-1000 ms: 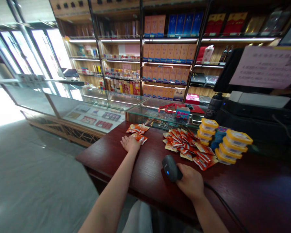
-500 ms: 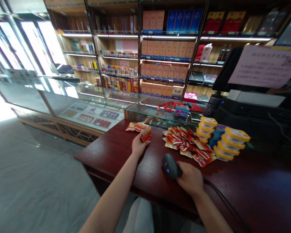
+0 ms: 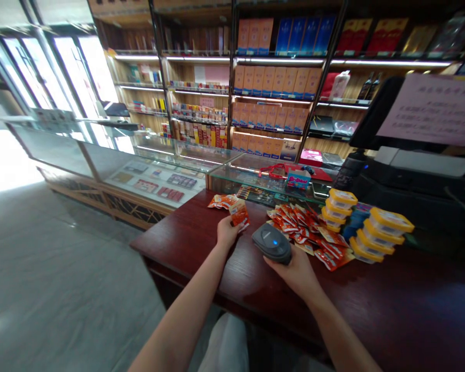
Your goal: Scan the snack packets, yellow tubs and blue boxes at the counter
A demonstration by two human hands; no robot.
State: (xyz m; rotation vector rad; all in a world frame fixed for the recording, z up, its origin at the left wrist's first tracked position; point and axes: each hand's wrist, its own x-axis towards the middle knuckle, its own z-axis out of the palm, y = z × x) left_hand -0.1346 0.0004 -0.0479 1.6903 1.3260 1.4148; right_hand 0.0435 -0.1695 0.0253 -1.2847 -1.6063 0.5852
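My left hand point(image 3: 227, 232) is closed on a small orange snack packet point(image 3: 240, 214), lifted a little above the dark red counter point(image 3: 186, 237). My right hand point(image 3: 296, 266) grips a grey handheld barcode scanner point(image 3: 272, 243), raised and turned toward the packet. A small group of the same packets point(image 3: 222, 201) lies just beyond my left hand. A larger pile of orange packets point(image 3: 310, 235) lies to the right of the scanner.
Two stacks of yellow-lidded tubs point(image 3: 372, 230) stand right of the pile. A till with a screen and paper notice point(image 3: 418, 134) fills the right. Glass display cases point(image 3: 155, 165) run left, and shelves of boxes point(image 3: 275, 82) line the back wall.
My left hand picked a packet off the counter and lifted it. My right hand raised the scanner from the counter and swung it toward the packet.
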